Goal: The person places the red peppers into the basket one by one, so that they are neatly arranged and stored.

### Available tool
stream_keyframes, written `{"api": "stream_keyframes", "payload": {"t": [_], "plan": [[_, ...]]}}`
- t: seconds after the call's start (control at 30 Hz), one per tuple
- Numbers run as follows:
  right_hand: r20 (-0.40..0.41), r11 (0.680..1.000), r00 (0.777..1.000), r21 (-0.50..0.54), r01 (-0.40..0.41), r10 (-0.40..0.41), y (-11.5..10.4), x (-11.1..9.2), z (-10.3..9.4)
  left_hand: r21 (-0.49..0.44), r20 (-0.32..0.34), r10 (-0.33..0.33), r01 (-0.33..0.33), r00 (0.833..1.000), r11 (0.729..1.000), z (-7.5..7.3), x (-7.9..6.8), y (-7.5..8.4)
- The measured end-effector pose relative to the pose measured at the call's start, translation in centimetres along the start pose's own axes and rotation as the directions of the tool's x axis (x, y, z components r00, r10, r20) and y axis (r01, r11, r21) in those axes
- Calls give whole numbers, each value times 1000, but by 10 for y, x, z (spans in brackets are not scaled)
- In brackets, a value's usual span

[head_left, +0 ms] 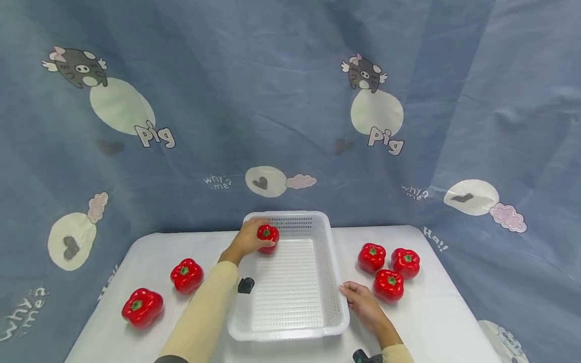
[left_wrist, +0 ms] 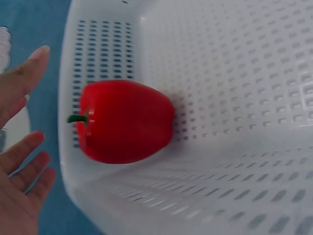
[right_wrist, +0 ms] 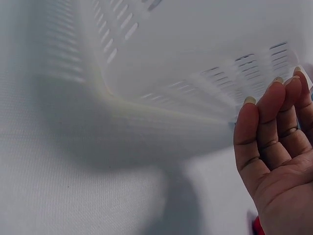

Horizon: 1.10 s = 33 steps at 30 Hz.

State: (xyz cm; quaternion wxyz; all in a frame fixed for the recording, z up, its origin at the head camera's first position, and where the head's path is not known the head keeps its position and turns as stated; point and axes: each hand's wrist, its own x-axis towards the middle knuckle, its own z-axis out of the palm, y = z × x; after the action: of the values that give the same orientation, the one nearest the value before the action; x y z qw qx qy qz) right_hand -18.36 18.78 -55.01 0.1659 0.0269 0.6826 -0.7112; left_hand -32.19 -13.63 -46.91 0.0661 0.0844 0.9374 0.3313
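Judging the pepper light, firm and slick, I'd cup its sides, left hand spread free, right hand touching the basket, pinch unclear.

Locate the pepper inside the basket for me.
In the head view, the pepper is in the far left corner of the white basket, right beside the left hand.

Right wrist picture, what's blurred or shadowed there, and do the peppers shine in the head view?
Right wrist: the basket blurs at left, grey shadow darkens the white tabletop below it, the right hand looks sharper; head: bright glints show on the red peppers.
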Motion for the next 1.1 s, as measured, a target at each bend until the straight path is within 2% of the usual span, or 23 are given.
{"api": "stream_keyframes", "payload": {"t": [0.17, 0.27, 0.37, 0.53, 0.63, 0.8, 0.9, 1.1], "plan": [[5, 1000, 1000, 12, 3, -3, -1, 0, -1, -25, -13, 27, -27, 1000, 999, -11, -16, 8], [11, 1000, 1000, 19, 11, -12, 0, 1, -1, -59, -30, 37, -39, 999, 998, -15, -27, 6], [14, 1000, 1000, 20, 14, -14, 0, 0, -1, -87, -37, 12, -15, 999, 996, -21, -40, 0], [21, 1000, 1000, 18, 13, -13, -3, -1, 0, -141, -83, -51, 38, 995, 989, -36, -66, -17], [14, 1000, 1000, 7, 16, -16, -4, -1, 0, -172, -128, -65, 43, 990, 984, -46, -81, -30], [6, 1000, 1000, 3, 14, -14, -4, -1, 0, -172, -174, -103, 73, 979, 982, -61, -105, -52], [12, 1000, 1000, 14, 11, -11, -4, -1, 0, -165, -199, -141, 109, 970, 980, -67, -121, -63], [26, 1000, 1000, 16, 10, -11, -6, -5, 2, -194, -225, -251, 209, 941, 958, -75, -155, -80]]}}
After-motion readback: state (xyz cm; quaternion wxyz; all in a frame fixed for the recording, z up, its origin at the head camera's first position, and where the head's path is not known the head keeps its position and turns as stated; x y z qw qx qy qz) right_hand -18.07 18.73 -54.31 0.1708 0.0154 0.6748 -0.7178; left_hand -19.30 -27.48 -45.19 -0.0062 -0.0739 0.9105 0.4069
